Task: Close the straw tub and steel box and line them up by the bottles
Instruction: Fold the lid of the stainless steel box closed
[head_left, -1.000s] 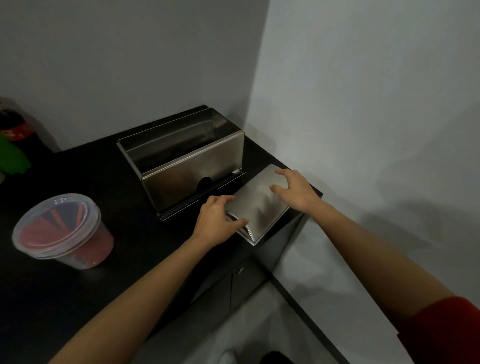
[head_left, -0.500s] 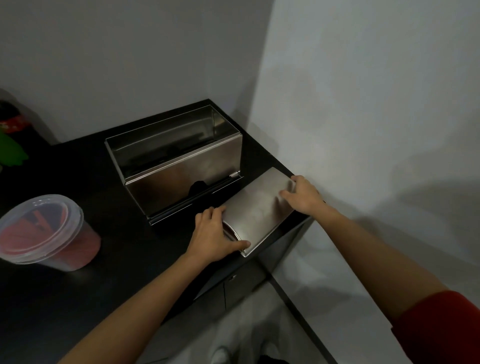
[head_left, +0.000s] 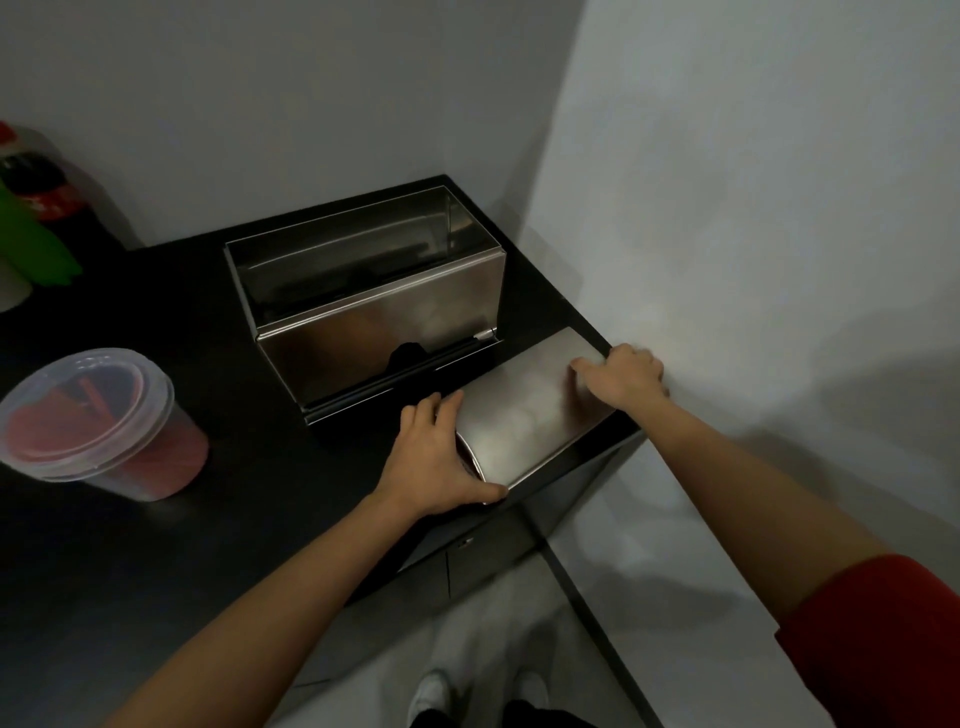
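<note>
An open steel box (head_left: 379, 343) stands on the black counter (head_left: 208, 545) near the wall corner, its inside bare. Its curved steel lid (head_left: 530, 415) lies flat in front of the box at the counter's front right corner. My left hand (head_left: 436, 457) grips the lid's near left end, thumb under the edge. My right hand (head_left: 623, 374) holds the lid's far right end by the wall. A clear straw tub (head_left: 98, 426) with red straws stands at the left with its lid on. Bottles (head_left: 36, 218), red and green, stand at the far left.
A white wall (head_left: 727, 260) runs close along the counter's right side. The counter's front edge drops to dark cabinet doors (head_left: 493, 551) and a pale floor. My shoes (head_left: 441, 696) show below.
Both hands have slid outward to the two ends of the steel lid and taken hold of it. The lid still lies on the counter. The camera view has shifted slightly.
</note>
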